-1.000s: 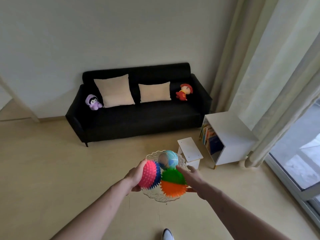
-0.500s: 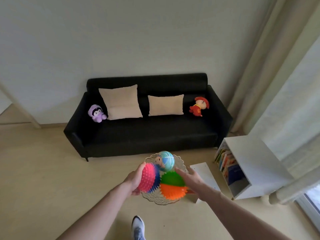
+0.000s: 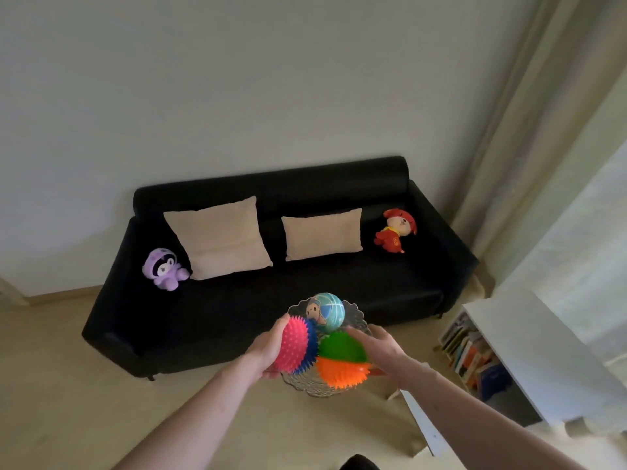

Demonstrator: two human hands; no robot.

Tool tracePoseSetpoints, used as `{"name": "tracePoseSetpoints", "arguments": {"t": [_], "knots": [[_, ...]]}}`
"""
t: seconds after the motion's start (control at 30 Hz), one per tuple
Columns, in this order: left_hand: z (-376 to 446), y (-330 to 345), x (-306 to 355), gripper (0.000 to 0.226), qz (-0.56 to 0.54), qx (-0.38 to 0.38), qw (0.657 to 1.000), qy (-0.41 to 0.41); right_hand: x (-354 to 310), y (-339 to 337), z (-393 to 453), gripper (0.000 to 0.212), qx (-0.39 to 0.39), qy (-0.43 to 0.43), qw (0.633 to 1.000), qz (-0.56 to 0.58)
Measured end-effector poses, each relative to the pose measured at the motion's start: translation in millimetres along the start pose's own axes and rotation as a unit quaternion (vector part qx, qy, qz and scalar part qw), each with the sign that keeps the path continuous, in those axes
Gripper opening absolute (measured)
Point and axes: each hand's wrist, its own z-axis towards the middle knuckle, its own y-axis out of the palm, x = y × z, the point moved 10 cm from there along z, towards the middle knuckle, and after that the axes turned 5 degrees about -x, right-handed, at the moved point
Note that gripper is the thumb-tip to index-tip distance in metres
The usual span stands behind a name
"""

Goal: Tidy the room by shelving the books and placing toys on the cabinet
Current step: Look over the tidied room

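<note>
I carry a clear glass dish [image 3: 307,385] at chest height in front of me. In it lie a pink-and-blue spiky ball [image 3: 295,344], a green-and-orange spiky ball [image 3: 342,364] and a smooth teal ball [image 3: 325,312]. My left hand [image 3: 266,351] grips the dish's left edge, its fingers against the pink ball. On the other side, my right hand [image 3: 380,347] holds the right edge beside the green ball. A purple plush [image 3: 163,269] and a red plush [image 3: 395,230] sit on the black sofa [image 3: 305,283]. The white cabinet [image 3: 543,351] stands at the right, with books [image 3: 468,351] on its shelf.
Two beige cushions [image 3: 220,239] lean on the sofa's back. A small white stool [image 3: 424,425] stands on the floor under my right forearm. Pale curtains [image 3: 543,164] hang at the right behind the cabinet. A dark shoe tip [image 3: 359,464] shows at the bottom edge.
I have walked closer to the sofa, which now looks larger. The cabinet and stool have slid towards the right and bottom of the view. Both hands keep their hold on the dish.
</note>
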Motion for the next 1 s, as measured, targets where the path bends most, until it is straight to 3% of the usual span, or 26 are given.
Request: {"name": "tracePoseSetpoints", "arguments": {"t": [0.17,0.37,0.5,0.6,0.73,0.93,1.0], "knots": [[75.4,-27.7,55.0,0.081,0.000,-0.009,1.000,-0.011,-55.4,-3.5,83.9,0.090,0.000,0.012,1.000,0.011],[148.4,-47.3,118.0,0.064,-0.037,-0.010,0.999,-0.039,-107.2,-10.2,195.8,0.094,-0.027,0.031,0.999,0.015],[200.8,-66.1,144.1,0.070,-0.052,0.011,0.997,-0.050,-133.4,-10.2,256.8,0.091,-0.039,0.036,0.999,0.010],[240.9,-78.2,151.6,0.071,-0.077,0.019,0.993,-0.083,-148.8,-5.1,303.2,0.084,-0.050,0.051,0.997,0.025],[297.5,-92.0,164.1,0.069,-0.081,0.003,0.992,-0.100,-161.5,1.7,362.3,0.098,-0.063,0.070,0.996,0.003],[411.0,-116.6,173.8,0.059,-0.096,-0.009,0.988,-0.118,-167.7,23.1,472.7,0.076,-0.048,0.085,0.995,0.006],[441.4,-123.1,172.8,0.054,-0.104,-0.017,0.987,-0.119,-160.1,31.7,504.5,0.087,-0.047,0.085,0.995,0.020]]}}
